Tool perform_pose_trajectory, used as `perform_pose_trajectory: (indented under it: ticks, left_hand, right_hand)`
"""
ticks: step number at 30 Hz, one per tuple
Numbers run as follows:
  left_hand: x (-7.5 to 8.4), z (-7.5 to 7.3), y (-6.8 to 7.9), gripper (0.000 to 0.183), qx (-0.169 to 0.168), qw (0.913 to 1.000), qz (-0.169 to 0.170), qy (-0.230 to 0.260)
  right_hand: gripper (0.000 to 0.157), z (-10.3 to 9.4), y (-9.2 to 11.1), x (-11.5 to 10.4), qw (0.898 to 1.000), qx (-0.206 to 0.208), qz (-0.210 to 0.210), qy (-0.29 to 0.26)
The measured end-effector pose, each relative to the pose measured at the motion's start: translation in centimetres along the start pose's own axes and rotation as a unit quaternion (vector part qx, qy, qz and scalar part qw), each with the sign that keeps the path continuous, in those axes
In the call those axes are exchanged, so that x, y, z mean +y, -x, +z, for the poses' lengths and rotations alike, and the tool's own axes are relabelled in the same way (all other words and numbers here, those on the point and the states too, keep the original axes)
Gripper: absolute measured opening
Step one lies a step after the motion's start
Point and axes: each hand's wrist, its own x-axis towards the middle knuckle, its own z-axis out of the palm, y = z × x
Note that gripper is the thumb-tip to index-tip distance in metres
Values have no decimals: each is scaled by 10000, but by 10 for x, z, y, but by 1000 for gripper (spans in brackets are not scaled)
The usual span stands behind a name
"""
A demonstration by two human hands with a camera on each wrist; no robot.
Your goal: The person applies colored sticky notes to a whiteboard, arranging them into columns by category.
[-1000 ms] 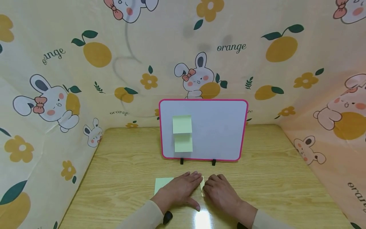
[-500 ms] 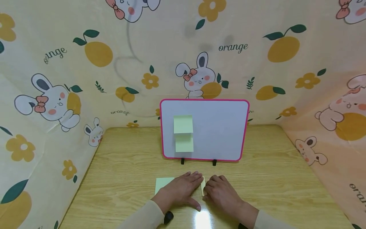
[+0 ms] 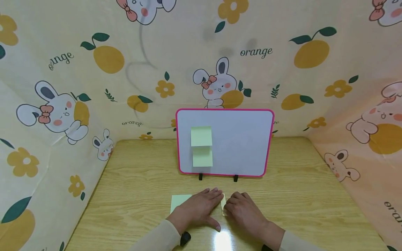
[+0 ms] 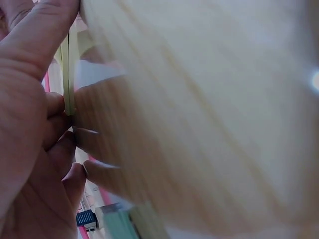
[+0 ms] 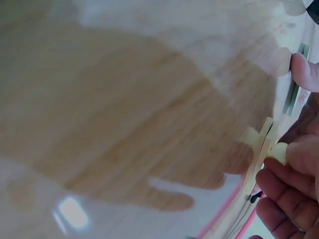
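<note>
Very little has moved since the earlier frames: only the right fingertips have shifted slightly, while the left hand (image 3: pixel 201 209) looks unchanged. It lies flat, fingers extended and thumb spread, its fingertips at the near side of the pale yellow pad (image 3: pixel 223 203), which sits between the two hands. The right hand (image 3: pixel 245 211) is curled at the pad's other edge, thumb and finger seemingly pinching it; how many sheets they have cannot be told. Should the left hand press too lightly, a sideways pull could slide the pad; a careless pinch could crease a corner. The green paper (image 3: pixel 180 201), partly hidden behind the left hand, might be dragged if that wrist shifts.
</note>
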Motion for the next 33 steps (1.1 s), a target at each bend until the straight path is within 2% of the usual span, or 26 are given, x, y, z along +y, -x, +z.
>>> perform_pose_trajectory:
  ticks: [9,16,20,29,33]
  left_hand:
    - [0,-1,1,112,-53,9999,-19,98]
    - [-1,0,0,111,-32,9999,-9,127]
    - [-1,0,0,112,-29,9999,-8,121]
    - [0,-1,1,112,-60,9998,-8,203]
    - [0,-2,1,111,-108,9996,-31,251]
  right_hand:
    - [18,2,-4,0,9994,254,-99,226]
    - [14,-1,-2,0,9999,-100,124,-27]
    - [23,-2,-1,0,9993,-281,212,-161]
    - [8,1,1,1,9990,-225,245,-291]
    - [9,-1,0,1,9999,-99,107,-61]
